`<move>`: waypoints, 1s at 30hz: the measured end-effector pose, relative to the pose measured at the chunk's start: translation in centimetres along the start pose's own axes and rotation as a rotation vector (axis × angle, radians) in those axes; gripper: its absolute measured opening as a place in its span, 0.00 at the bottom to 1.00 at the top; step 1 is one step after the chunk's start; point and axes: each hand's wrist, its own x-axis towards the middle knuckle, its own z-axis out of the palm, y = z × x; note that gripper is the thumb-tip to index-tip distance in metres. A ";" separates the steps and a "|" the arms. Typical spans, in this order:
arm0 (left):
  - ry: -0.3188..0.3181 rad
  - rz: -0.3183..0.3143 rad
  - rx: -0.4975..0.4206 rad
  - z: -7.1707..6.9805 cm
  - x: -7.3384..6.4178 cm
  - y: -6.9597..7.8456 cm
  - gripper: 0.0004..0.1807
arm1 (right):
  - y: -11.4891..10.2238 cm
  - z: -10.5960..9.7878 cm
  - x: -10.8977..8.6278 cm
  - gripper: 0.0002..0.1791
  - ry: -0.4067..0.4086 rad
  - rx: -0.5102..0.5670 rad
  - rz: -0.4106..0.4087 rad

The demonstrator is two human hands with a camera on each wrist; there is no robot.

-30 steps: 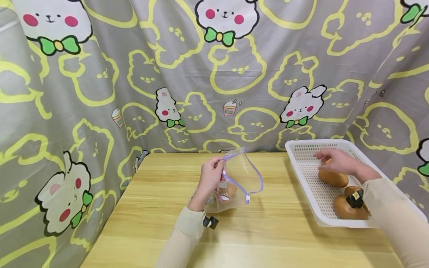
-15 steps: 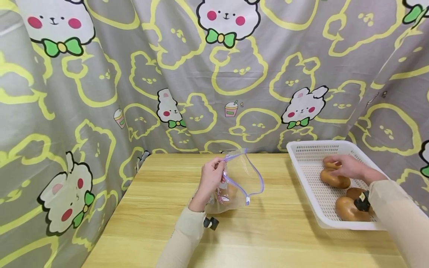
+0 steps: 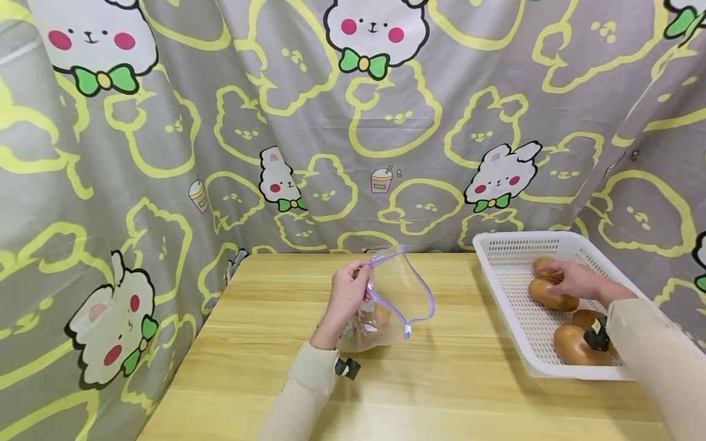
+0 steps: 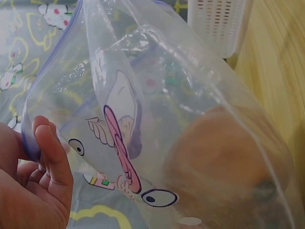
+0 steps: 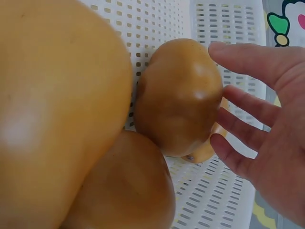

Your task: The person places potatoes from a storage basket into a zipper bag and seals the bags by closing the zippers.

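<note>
My left hand (image 3: 349, 288) pinches the rim of a clear zip bag (image 3: 405, 288) with a purple zip edge. In the left wrist view, thumb and fingers hold that edge, and a brown rounded item (image 4: 219, 157) shows through the printed plastic of the bag. My right hand (image 3: 579, 280) is inside the white basket (image 3: 510, 318), at a smooth brown potato (image 5: 181, 95). Its fingers are spread and loosely bent beside the potato, tips close to or touching its side. A farther potato (image 5: 202, 152) is partly hidden behind it.
Other brown potatoes (image 3: 579, 346) lie at the near end of the basket, partly under the right forearm. The wooden table (image 3: 441, 392) carries bag and basket. A patterned grey curtain (image 3: 331, 122) hangs behind and at both sides.
My right hand has shifted slightly right and towards me in the basket, uncovering more of the far potato. My left hand keeps its hold on the bag.
</note>
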 end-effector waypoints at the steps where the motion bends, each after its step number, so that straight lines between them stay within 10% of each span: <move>1: 0.001 -0.004 -0.001 0.0 0.0 0.0 0.11 | 0.1 0.0 0.0 0.31 -0.002 -0.003 -0.002; 30: -0.004 0.005 -0.034 0.1 -0.1 -0.1 0.11 | 1.2 0.9 -0.1 0.37 -0.012 0.078 -0.024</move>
